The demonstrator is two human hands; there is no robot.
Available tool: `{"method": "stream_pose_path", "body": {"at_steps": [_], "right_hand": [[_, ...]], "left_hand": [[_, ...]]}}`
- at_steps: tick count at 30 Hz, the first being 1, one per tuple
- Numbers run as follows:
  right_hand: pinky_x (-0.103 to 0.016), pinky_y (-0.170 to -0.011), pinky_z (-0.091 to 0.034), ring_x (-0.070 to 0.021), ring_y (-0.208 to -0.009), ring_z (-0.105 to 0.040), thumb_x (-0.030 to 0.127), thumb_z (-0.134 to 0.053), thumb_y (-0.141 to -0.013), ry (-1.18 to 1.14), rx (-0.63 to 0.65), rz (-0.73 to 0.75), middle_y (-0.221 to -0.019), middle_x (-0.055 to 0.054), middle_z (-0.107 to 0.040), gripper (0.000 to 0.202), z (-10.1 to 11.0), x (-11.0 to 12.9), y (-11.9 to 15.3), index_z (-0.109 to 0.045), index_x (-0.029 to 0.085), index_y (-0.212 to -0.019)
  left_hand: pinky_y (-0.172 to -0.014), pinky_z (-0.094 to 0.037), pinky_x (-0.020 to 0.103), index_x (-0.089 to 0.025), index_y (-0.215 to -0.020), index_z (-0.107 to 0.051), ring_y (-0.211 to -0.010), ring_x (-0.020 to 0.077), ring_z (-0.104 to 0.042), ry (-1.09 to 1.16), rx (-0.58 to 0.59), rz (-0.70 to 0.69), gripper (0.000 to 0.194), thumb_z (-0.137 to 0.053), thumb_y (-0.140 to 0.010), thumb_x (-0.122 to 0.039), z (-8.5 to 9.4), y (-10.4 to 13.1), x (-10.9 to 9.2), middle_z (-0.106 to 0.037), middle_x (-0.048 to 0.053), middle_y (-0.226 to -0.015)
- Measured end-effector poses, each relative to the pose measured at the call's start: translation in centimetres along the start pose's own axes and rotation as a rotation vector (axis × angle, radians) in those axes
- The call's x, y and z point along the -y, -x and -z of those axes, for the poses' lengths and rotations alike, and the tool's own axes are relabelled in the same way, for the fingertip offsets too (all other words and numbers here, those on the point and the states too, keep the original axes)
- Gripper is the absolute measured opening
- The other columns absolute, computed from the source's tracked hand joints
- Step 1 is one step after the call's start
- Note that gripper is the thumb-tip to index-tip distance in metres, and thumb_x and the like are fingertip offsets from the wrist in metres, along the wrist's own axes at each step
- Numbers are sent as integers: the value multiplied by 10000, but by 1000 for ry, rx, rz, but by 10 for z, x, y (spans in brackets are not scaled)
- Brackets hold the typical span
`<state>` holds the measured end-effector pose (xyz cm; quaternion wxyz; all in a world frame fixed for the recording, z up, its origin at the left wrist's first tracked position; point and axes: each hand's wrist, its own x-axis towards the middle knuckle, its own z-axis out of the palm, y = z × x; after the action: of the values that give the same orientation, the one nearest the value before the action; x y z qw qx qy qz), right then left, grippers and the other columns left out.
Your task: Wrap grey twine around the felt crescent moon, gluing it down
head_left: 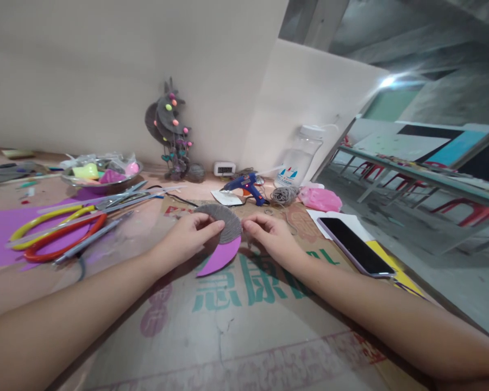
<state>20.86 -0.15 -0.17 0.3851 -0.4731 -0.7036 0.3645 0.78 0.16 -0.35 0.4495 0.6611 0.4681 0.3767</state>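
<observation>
A crescent-shaped piece (225, 251) is held up over the cardboard. Grey yarn (224, 220) is wound round its upper part, and its lower tip shows bare purple. My left hand (191, 233) grips the wrapped upper left side between thumb and fingers. Close by the crescent's right edge, my right hand (271, 233) is closed in a pinch, apparently on the grey yarn; the strand at the fingertips is too fine to see clearly. A loose ball of grey yarn (284, 195) lies behind the right hand, with a thin strand trailing toward it.
A blue glue gun (244, 187) sits behind the crescent. Scissors (61, 228) and a metal bowl (101, 183) are at left. A finished moon ornament (171, 127) leans on the wall. At right are a water bottle (299, 157), a pink bag (321, 199) and a phone (355, 246).
</observation>
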Motion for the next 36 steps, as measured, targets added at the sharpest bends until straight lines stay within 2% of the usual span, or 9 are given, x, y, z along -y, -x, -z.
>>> {"method": "stream_pose_path", "body": {"at_steps": [4, 7, 11, 15, 18, 22, 28, 32, 36], "right_hand": [[-228, -611, -387, -105, -648, -494, 382, -579, -805, 13, 45, 40, -704, 10, -556, 224, -1, 4, 0, -615, 173, -732], [-227, -542, -349, -91, -552, -439, 402, -575, -801, -15, 30, 6, -599, 34, -496, 252, -2, 3, 1, -585, 179, -684], [-217, -460, -290, -79, -461, -370, 445, -556, -805, -63, 7, -76, -527, 54, -451, 273, -3, 1, 2, -575, 186, -718], [-213, -466, -301, -86, -487, -392, 436, -548, -814, -30, 20, -53, -550, 45, -468, 265, -3, 1, 2, -578, 186, -728], [-217, -531, -339, -93, -568, -432, 415, -558, -814, 24, 50, 27, -628, 28, -498, 262, -2, 2, 2, -580, 181, -698], [-219, -523, -323, -89, -548, -409, 459, -518, -833, 10, 90, 22, -603, 36, -451, 332, -1, 1, 1, -528, 181, -651], [-222, -513, -302, -83, -542, -380, 455, -518, -837, 10, 95, 38, -600, 40, -417, 344, -2, 1, 2, -507, 175, -638], [-217, -531, -326, -84, -562, -401, 436, -503, -855, 27, 108, 54, -606, 34, -432, 348, -1, 3, 2, -514, 172, -628], [-198, -482, -363, -67, -535, -449, 431, -517, -850, -48, 38, -4, -791, 5, -591, 255, 4, 4, -1, -603, 192, -870]], "left_hand": [[-487, -331, 228, -149, -616, -568, -521, 116, -465, -22, 93, 1, 337, -561, -772, -447, 0, 1, -2, -540, -8, -565], [-480, -313, 225, -159, -587, -534, -505, 103, -425, 59, 149, -61, 344, -539, -793, -434, -1, 0, 1, -496, -19, -547], [-507, -352, 217, -166, -628, -542, -532, 103, -439, 257, 108, -31, 311, -550, -782, -437, -3, -1, 4, -495, -19, -579], [-479, -336, 217, -155, -598, -566, -521, 111, -452, 97, 114, 28, 315, -583, -752, -430, -2, 1, -2, -532, -2, -562], [-449, -316, 215, -157, -554, -557, -491, 112, -450, 11, 63, 60, 328, -577, -746, -422, -1, 3, -7, -540, 1, -534], [-437, -314, 211, -164, -571, -551, -474, 108, -441, 2, 50, 41, 316, -570, -754, -421, -1, 2, -6, -527, -9, -525], [-488, -338, 220, -169, -543, -520, -514, 109, -441, 83, 62, -83, 381, -508, -803, -448, -1, -1, 0, -493, -11, -536], [-460, -320, 221, -166, -583, -555, -502, 114, -456, -1, 63, -6, 341, -575, -759, -457, 0, 0, -1, -534, -7, -547], [-462, -330, 219, -164, -575, -546, -511, 116, -474, 23, -49, 22, 321, -597, -744, -433, 0, -1, -3, -538, -14, -551]]}}
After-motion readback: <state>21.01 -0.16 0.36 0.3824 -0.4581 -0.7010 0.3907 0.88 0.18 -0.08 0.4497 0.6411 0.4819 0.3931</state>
